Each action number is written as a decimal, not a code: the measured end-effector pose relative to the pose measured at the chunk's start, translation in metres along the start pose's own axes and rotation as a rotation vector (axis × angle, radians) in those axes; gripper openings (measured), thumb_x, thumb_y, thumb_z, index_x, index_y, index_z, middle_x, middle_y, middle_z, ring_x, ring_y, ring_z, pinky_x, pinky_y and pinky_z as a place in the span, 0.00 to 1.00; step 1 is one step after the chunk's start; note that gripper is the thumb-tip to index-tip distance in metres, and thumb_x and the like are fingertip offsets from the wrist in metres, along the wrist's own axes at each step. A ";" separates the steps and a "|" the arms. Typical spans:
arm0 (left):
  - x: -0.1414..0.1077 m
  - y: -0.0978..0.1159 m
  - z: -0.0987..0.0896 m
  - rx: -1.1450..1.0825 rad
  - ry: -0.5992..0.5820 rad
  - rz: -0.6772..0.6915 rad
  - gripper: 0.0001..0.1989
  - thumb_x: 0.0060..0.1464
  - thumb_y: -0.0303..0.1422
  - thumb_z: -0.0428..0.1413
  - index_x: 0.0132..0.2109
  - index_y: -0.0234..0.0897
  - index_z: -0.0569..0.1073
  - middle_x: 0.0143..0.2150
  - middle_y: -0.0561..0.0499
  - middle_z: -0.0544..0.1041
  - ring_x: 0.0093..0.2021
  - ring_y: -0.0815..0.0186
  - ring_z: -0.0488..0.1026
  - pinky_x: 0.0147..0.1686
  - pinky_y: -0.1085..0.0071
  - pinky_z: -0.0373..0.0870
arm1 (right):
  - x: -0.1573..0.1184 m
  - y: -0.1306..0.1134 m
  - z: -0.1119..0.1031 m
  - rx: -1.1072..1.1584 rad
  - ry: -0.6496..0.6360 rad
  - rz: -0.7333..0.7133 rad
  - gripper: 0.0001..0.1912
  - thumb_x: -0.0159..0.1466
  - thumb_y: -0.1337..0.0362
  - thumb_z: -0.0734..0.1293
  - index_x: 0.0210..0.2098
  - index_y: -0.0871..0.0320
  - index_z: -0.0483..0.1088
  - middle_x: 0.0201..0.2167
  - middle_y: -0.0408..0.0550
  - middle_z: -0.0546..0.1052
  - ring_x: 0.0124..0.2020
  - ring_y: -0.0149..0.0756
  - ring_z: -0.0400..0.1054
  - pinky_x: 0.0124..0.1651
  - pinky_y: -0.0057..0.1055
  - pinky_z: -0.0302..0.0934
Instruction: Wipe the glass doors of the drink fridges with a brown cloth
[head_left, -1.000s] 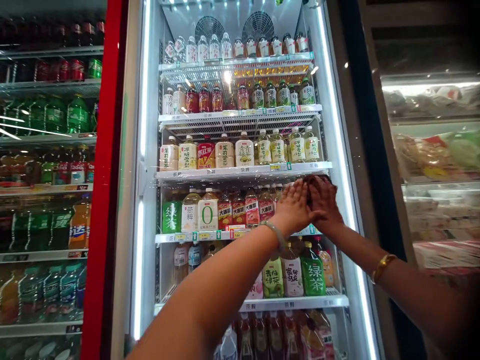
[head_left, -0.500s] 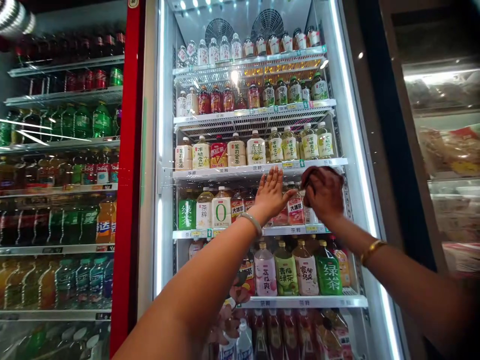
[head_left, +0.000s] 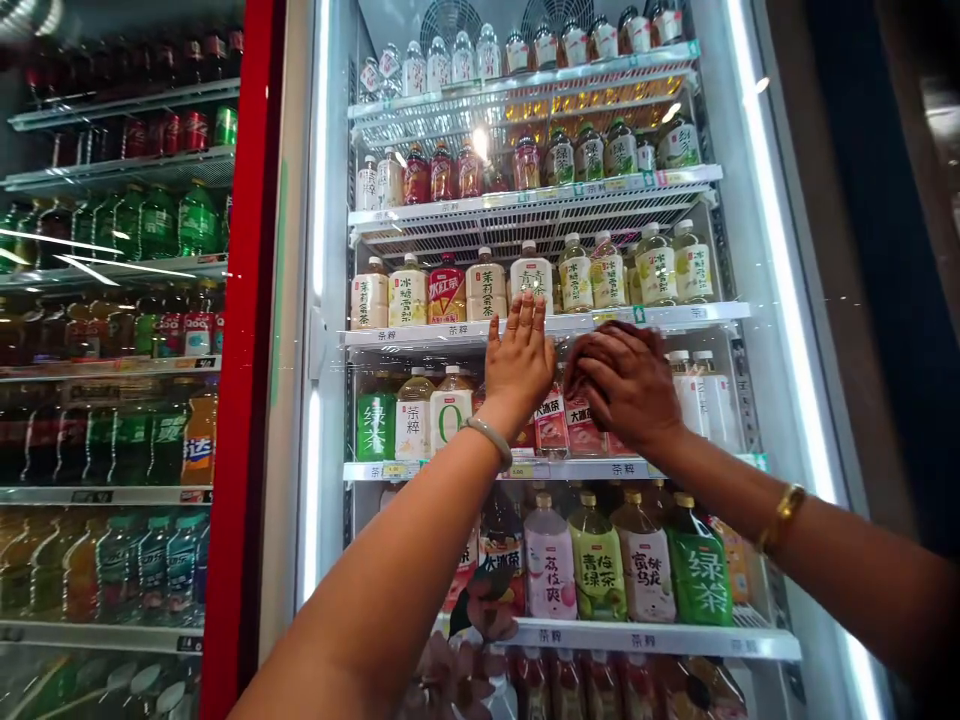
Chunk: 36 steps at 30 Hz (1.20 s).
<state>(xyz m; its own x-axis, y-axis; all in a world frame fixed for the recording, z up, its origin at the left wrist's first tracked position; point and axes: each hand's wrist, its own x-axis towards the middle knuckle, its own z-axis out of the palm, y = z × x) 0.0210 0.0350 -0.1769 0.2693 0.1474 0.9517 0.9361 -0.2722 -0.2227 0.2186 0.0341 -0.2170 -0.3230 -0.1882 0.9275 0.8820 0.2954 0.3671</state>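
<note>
My left hand [head_left: 519,355] lies flat against the glass door [head_left: 337,250] of a lit drinks fridge, fingers stretched upward. A pale bangle [head_left: 489,442] circles that wrist. Just to its right, my right hand [head_left: 630,385] presses a dark reddish-brown cloth [head_left: 589,352] against the same glass, its fingers curled over the cloth. On my right wrist is a gold bracelet [head_left: 781,518]. Behind the glass, shelves hold rows of bottled drinks, among them a green tea bottle [head_left: 701,560] and a pink-labelled bottle [head_left: 550,555]. My hands hide part of the middle shelves.
To the left, past a red frame [head_left: 244,300], stands another fridge with soda bottles [head_left: 199,220] and cans. The door's handle [head_left: 319,340] is at its left edge. Bright light strips run down both sides, and reflections show on the glass. A dark panel [head_left: 862,250] is at the right.
My right hand has moved left with the cloth, closer to my left hand. My left hand has shifted slightly left and up. The view has moved nearer and turned a little.
</note>
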 end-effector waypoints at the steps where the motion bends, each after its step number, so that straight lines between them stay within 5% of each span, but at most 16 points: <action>1: -0.001 -0.001 0.001 0.005 0.005 0.002 0.32 0.72 0.37 0.35 0.78 0.32 0.47 0.82 0.47 0.45 0.81 0.60 0.40 0.80 0.52 0.35 | 0.009 -0.002 0.003 0.023 -0.043 -0.077 0.15 0.71 0.57 0.64 0.54 0.48 0.77 0.66 0.49 0.72 0.71 0.52 0.60 0.77 0.63 0.44; 5: -0.004 0.003 0.003 -0.006 0.003 -0.019 0.32 0.72 0.37 0.35 0.79 0.35 0.48 0.81 0.49 0.46 0.81 0.61 0.40 0.80 0.51 0.36 | 0.046 0.018 0.006 0.091 -0.038 -0.101 0.17 0.72 0.55 0.62 0.54 0.47 0.78 0.63 0.47 0.74 0.68 0.50 0.63 0.74 0.57 0.53; 10: -0.004 0.005 0.003 -0.029 0.015 -0.021 0.32 0.71 0.36 0.37 0.78 0.34 0.48 0.81 0.49 0.46 0.81 0.61 0.41 0.80 0.52 0.35 | 0.018 -0.003 0.009 -0.028 0.116 0.164 0.18 0.72 0.54 0.62 0.53 0.51 0.77 0.62 0.53 0.73 0.64 0.55 0.64 0.68 0.57 0.58; 13: -0.003 0.002 0.004 -0.036 0.022 -0.013 0.32 0.71 0.34 0.37 0.78 0.34 0.50 0.81 0.49 0.48 0.81 0.61 0.43 0.80 0.53 0.38 | 0.016 -0.025 0.014 -0.056 0.041 0.039 0.17 0.71 0.56 0.62 0.54 0.52 0.76 0.62 0.53 0.74 0.63 0.53 0.64 0.65 0.54 0.59; 17: -0.003 0.001 0.007 -0.034 0.049 -0.023 0.31 0.71 0.34 0.37 0.78 0.35 0.52 0.81 0.49 0.50 0.81 0.60 0.44 0.80 0.52 0.39 | 0.037 -0.004 0.012 -0.006 -0.042 -0.141 0.17 0.71 0.54 0.62 0.52 0.52 0.77 0.60 0.51 0.76 0.63 0.49 0.65 0.64 0.49 0.57; 20: -0.003 0.004 0.009 -0.025 0.038 -0.011 0.32 0.71 0.34 0.36 0.78 0.34 0.51 0.81 0.49 0.48 0.81 0.59 0.42 0.80 0.52 0.38 | 0.025 0.009 0.008 -0.039 0.058 0.071 0.15 0.69 0.55 0.64 0.49 0.53 0.77 0.60 0.56 0.76 0.63 0.54 0.64 0.62 0.51 0.55; 23: -0.004 0.004 0.009 -0.013 0.025 -0.004 0.32 0.71 0.33 0.35 0.78 0.32 0.50 0.81 0.48 0.47 0.81 0.58 0.42 0.80 0.53 0.38 | 0.005 -0.009 0.010 -0.115 0.108 0.180 0.13 0.68 0.56 0.66 0.47 0.54 0.77 0.60 0.57 0.76 0.60 0.56 0.65 0.58 0.53 0.54; 28: -0.005 -0.020 0.005 -0.051 0.027 0.135 0.31 0.71 0.33 0.36 0.77 0.32 0.54 0.80 0.47 0.53 0.80 0.59 0.48 0.79 0.56 0.44 | 0.037 -0.021 0.017 -0.095 -0.042 -0.157 0.13 0.72 0.56 0.63 0.49 0.52 0.76 0.58 0.50 0.78 0.59 0.47 0.66 0.60 0.50 0.51; 32: -0.015 -0.045 0.001 -0.044 0.040 0.218 0.31 0.71 0.33 0.36 0.77 0.31 0.54 0.80 0.46 0.54 0.80 0.62 0.49 0.79 0.57 0.43 | 0.047 -0.013 0.017 -0.122 0.050 0.031 0.14 0.68 0.55 0.66 0.47 0.54 0.77 0.58 0.55 0.77 0.60 0.52 0.65 0.57 0.50 0.53; 34: -0.022 -0.052 0.001 -0.037 0.057 0.150 0.31 0.70 0.33 0.37 0.77 0.31 0.53 0.80 0.45 0.53 0.80 0.60 0.49 0.79 0.54 0.41 | 0.035 -0.029 0.019 -0.136 0.108 0.125 0.13 0.68 0.56 0.66 0.47 0.55 0.76 0.57 0.56 0.77 0.59 0.54 0.65 0.56 0.51 0.53; 36: -0.026 -0.054 0.001 -0.042 0.071 0.080 0.31 0.70 0.33 0.39 0.77 0.32 0.53 0.79 0.45 0.54 0.80 0.59 0.48 0.79 0.51 0.40 | 0.027 -0.050 0.024 -0.130 0.090 0.044 0.12 0.69 0.58 0.65 0.48 0.54 0.76 0.57 0.54 0.77 0.58 0.51 0.65 0.57 0.51 0.52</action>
<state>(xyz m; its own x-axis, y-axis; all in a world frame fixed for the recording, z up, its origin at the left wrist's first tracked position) -0.0361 0.0471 -0.1901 0.3248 0.0560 0.9441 0.9016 -0.3198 -0.2912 0.1573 0.0366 -0.2087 -0.2559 -0.2629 0.9303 0.9337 0.1823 0.3083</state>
